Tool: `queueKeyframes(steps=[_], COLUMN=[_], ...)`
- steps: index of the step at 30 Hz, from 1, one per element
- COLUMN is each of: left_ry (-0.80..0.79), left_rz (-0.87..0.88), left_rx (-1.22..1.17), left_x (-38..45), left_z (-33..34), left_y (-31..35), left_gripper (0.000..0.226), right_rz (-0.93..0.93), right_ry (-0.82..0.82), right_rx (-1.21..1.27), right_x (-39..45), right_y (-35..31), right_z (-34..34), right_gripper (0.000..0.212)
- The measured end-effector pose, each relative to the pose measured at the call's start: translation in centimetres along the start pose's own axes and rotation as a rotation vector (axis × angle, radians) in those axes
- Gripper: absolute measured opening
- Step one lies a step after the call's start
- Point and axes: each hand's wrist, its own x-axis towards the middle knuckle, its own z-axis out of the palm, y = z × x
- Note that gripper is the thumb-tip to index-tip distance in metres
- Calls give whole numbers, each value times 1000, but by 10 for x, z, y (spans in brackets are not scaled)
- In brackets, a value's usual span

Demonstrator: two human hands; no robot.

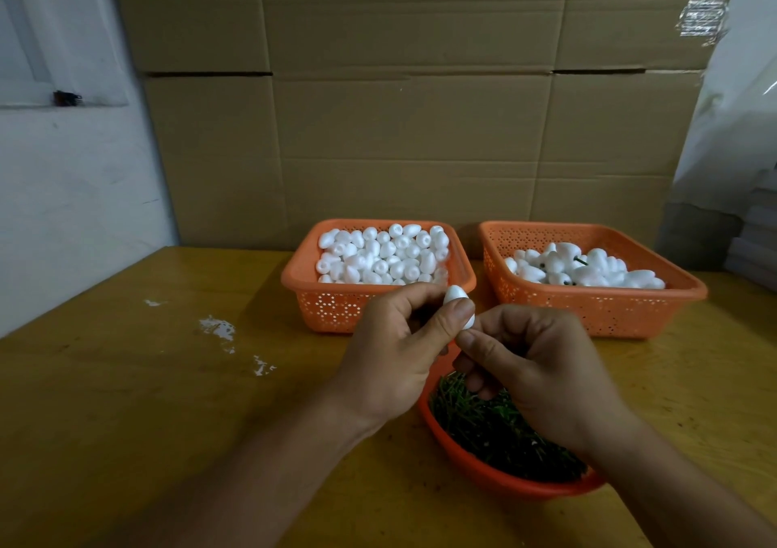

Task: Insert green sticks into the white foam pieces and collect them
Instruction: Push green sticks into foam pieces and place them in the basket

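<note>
With the right basket (597, 295) partly filled with finished pieces and the left basket (336, 304) still heaped, the left hand (391, 358) pinches a foam piece (458, 301) while the right hand (542, 362) pinches at its base, stick hidden.

Head view, forward-down, close over table (126, 379)

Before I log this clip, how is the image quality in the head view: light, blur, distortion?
Head view: dim, soft light, faint shadows on the table; wide-angle bowing curves the table edges; the left hand, right hand and pinched foam piece are sharp; white foam in the left basket is bright but its shapes stay readable; tape on the cardboard glints.
</note>
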Motion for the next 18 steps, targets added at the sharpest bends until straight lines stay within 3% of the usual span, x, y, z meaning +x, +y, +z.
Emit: queueKeyframes(steps=[11,15,18], left_ry=[-33,-5,20], left_rz=[42,-1,-33], left_rx=[-65,-75,-25], left_x=[1,0,0], left_z=[0,3,4], left_y=[-1,-4,-6], left_gripper=[18,38,30], right_rz=[7,25,34], right_ry=[-13,135,314], right_rx=[139,88,-125], right_x=[3,9,21], right_y=[-3,-1,9], right_z=[-2,-13,-32], right_gripper=[19,17,16])
